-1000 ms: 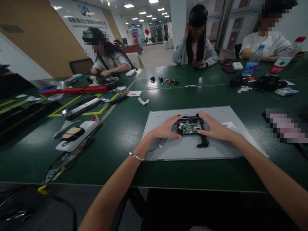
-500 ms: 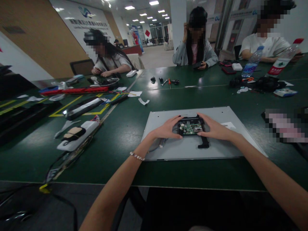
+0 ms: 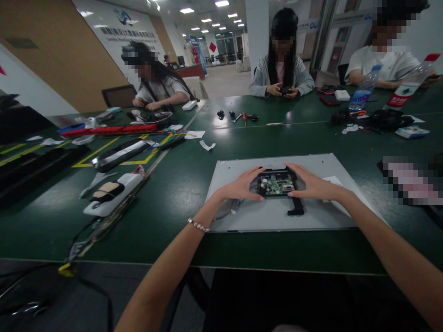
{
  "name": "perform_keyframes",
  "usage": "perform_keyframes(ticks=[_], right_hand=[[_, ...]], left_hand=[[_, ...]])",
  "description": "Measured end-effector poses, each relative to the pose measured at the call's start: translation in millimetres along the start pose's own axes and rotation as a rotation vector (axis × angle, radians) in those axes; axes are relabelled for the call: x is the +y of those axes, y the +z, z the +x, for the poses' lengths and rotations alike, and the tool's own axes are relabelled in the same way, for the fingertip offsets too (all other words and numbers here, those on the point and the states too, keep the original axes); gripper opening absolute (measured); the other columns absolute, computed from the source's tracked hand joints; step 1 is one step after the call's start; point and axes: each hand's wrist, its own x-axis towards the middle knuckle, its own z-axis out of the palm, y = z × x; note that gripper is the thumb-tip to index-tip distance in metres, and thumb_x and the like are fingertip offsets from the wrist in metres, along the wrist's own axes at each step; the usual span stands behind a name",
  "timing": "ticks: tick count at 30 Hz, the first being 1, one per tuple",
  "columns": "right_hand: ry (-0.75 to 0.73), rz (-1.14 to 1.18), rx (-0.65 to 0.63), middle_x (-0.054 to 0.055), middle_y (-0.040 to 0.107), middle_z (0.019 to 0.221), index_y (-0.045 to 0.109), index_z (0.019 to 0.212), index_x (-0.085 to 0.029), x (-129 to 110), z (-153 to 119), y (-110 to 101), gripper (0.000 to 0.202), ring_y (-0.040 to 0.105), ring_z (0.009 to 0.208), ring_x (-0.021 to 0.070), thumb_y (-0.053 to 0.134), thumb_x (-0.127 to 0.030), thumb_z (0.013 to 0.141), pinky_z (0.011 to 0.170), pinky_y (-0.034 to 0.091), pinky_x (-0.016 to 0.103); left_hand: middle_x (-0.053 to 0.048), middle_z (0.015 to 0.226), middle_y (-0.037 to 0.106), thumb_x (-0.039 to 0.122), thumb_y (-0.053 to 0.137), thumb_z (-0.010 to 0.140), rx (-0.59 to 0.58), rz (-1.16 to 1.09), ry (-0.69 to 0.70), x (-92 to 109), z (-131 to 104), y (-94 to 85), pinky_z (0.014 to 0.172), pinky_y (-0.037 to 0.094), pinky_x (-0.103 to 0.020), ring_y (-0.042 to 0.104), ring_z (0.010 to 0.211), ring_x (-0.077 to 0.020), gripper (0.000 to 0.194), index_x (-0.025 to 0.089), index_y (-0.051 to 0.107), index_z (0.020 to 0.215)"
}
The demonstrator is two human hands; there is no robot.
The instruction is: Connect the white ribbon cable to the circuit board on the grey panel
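Observation:
Both hands frame a green circuit board (image 3: 277,185) set in a black plastic bracket (image 3: 296,206), whose L-shaped leg points toward me. My left hand (image 3: 244,185) grips the bracket's left side, thumb at the near edge and fingers at the far edge. On the opposite side, my right hand (image 3: 308,183) holds it the same way. Underneath lies a flat light-grey panel (image 3: 224,177) on the green table. Thin wires (image 3: 232,210) come out beneath my left wrist. A white label or paper (image 3: 334,180) is partly covered by my right hand.
A white device with a black strap (image 3: 112,191) and cables lies left of the panel. Beyond are paper scraps (image 3: 207,145), a red-handled screwdriver (image 3: 244,119) and a wrench (image 3: 237,118). Two bottles (image 3: 362,90) stand at the far right. Several people sit across the table.
My hands, the bracket and the panel have shifted very slightly right; my grip looks the same. Across the table, a person has lowered a raised hand to the dark object they hold.

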Motion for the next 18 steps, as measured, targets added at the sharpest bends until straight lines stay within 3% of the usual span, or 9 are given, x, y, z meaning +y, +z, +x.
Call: perform_keyframes(ticks=[11,18], right_hand=[[-0.041,0.086,0.019,0.009,0.022,0.162,0.009,0.158,-0.033,12.1,0.0,2.6,0.101,0.028,0.145,0.0367,0.069,-0.054,0.079,0.117,0.027,0.058],[-0.027,0.126,0.016,0.009,0.026,0.161,0.013,0.158,-0.035,11.6,-3.5,-3.6,0.098,0.032,0.143,0.0383,0.07,-0.05,0.079,0.115,0.031,0.061]], left_hand=[[-0.015,0.159,0.026,0.049,0.074,0.07,0.013,-0.036,0.034,-4.1,0.1,-1.7,0.12,0.017,-0.055,0.025,0.145,-0.0363,0.104,0.021,0.022,0.155],[-0.014,0.158,0.028,0.047,0.075,0.072,0.01,0.012,0.076,-2.0,-0.2,2.5,0.119,0.02,-0.054,0.028,0.144,-0.0348,0.101,0.024,0.022,0.155]])
